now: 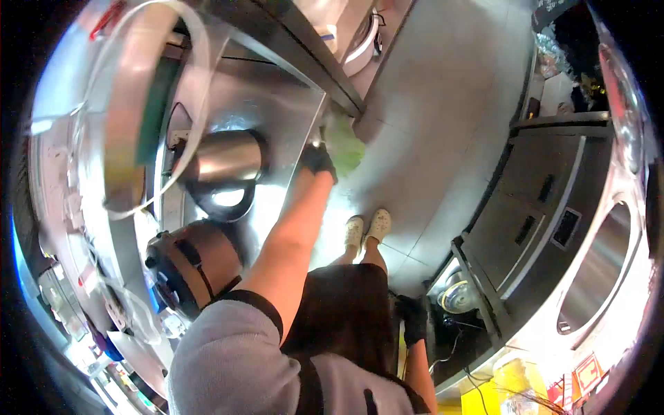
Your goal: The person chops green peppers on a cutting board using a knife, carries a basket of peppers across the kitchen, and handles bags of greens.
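My left hand (319,160), in a black glove, is stretched forward at the edge of a steel counter (294,104). Its fingers look closed on a light green cloth (344,144), thin and slightly blurred, which hangs beside the counter edge above the floor. Whether it is fabric or another thin sheet is hard to make out. Down by my right side hangs my right hand (413,318), also black-gloved, close to a dark open shelf. Its fingers are too dark to read, and nothing is clearly seen in it.
On the counter stand a shiny steel kettle (225,166) and a brown-and-black rounded appliance (197,266). Dark cabinets (529,200) line the right side. Between them runs the tiled floor (443,104), where my light clogs (366,228) stand. A yellow box (484,398) sits at lower right.
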A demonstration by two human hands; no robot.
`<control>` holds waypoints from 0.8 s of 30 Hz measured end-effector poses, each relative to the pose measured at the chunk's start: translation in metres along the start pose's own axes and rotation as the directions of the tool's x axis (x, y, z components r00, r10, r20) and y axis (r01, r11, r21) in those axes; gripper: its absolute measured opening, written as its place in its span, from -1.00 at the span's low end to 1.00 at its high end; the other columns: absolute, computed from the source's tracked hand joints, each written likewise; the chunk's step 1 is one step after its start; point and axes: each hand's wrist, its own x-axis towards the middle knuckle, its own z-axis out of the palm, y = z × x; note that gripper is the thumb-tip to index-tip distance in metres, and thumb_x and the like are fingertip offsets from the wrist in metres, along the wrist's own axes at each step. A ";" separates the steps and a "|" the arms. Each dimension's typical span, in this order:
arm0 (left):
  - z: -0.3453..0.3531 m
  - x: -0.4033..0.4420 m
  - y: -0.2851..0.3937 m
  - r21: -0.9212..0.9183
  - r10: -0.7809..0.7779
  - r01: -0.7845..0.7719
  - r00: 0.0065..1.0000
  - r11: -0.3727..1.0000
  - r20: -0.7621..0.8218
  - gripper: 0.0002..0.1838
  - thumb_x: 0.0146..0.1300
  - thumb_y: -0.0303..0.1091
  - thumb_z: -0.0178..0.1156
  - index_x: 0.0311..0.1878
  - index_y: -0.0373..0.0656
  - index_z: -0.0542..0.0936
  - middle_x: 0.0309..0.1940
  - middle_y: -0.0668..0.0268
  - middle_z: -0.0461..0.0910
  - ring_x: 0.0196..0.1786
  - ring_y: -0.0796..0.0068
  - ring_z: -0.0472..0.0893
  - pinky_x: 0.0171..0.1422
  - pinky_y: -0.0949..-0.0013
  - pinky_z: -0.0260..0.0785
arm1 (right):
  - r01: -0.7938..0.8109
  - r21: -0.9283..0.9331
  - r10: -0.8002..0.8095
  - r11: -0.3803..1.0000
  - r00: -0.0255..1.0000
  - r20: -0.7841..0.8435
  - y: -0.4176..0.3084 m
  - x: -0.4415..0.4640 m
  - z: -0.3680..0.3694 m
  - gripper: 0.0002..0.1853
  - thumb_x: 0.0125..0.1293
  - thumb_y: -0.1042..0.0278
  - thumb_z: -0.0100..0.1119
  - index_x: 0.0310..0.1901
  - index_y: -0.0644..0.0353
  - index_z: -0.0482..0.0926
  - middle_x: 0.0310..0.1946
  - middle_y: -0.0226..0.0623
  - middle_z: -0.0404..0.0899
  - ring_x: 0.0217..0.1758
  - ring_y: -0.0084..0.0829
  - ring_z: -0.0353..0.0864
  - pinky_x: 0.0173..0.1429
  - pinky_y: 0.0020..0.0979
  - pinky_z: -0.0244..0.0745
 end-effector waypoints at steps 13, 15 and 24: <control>-0.285 -0.212 0.118 -0.584 -0.082 0.760 0.588 -0.287 0.805 -0.65 0.33 -0.13 -0.18 -0.16 -0.16 0.51 -0.33 0.13 0.49 -0.31 0.32 0.48 -0.16 0.20 0.37 | 0.433 -0.243 -0.418 0.868 0.901 0.114 -0.133 -0.020 0.040 -0.64 0.21 0.56 -0.10 0.06 0.27 0.45 -0.04 -0.17 0.53 -0.01 -0.36 0.50 0.05 -0.40 0.40; -0.210 -0.238 0.100 -0.722 -0.195 0.597 0.800 0.350 0.567 -0.64 0.33 -0.14 -0.15 -0.12 -0.21 0.52 -0.25 0.14 0.52 -0.17 0.28 0.48 0.03 0.23 0.29 | 0.353 0.161 -0.380 0.922 0.903 0.199 -0.160 0.004 0.046 -0.52 0.16 0.56 0.01 0.17 0.28 0.35 0.13 -0.15 0.40 0.10 -0.35 0.44 0.04 -0.42 0.41; -0.298 -0.335 0.050 -0.690 0.099 0.127 0.956 0.712 0.277 -0.69 0.17 -0.12 0.09 -0.25 -0.19 0.60 -0.39 0.01 0.58 -0.32 0.12 0.57 -0.19 0.20 0.34 | 0.840 -0.526 -0.061 0.133 0.536 0.842 -0.191 -0.041 0.146 -0.55 0.14 0.20 0.22 0.04 0.23 0.45 -0.12 -0.11 0.52 -0.08 -0.24 0.50 -0.05 -0.28 0.43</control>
